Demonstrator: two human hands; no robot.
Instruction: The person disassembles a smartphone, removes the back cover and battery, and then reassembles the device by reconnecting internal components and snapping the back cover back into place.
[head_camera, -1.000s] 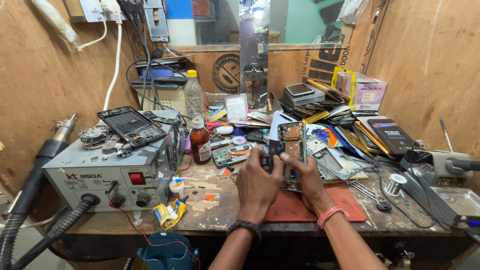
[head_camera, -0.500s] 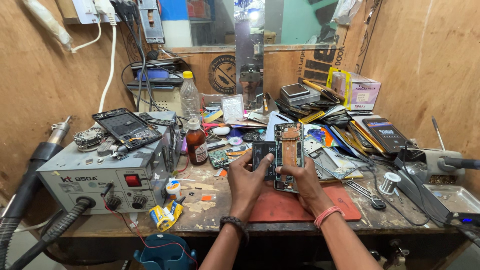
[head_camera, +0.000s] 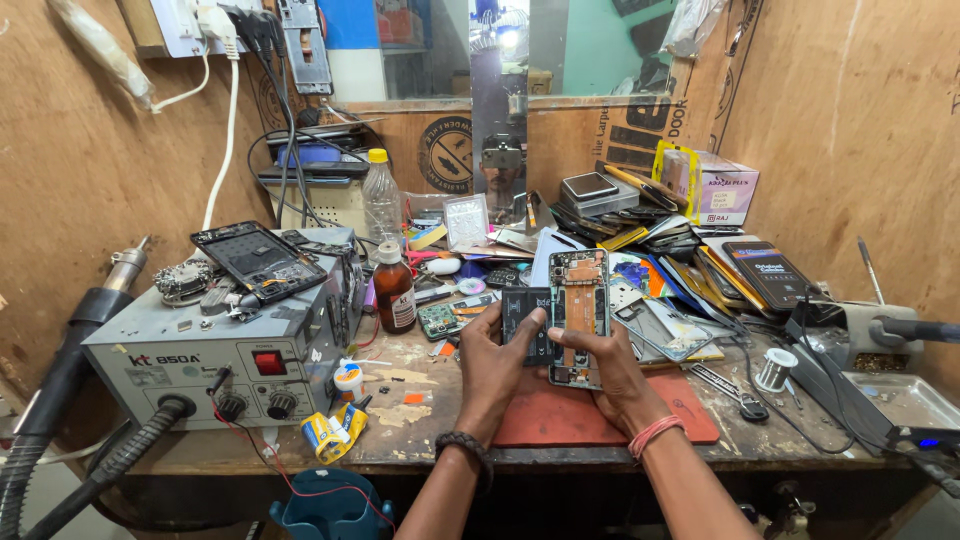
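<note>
Two hands (head_camera: 490, 365), two bottles (head_camera: 394, 290), one grey rework station (head_camera: 220, 350).

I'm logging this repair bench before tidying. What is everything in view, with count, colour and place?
opened phone: one, orange and grey inside, held over the mat
black battery: one, beside the phone's left edge
red mat: one, bench front
hot-air station: one, grey, left
brown bottle: one, white cap, beside the station
clear bottle: one, yellow cap, behind
solder spool: one, silver, right
phone pile: many, mixed colours, rear right
left hand: thumb on the battery
right hand: holds the phone
</note>
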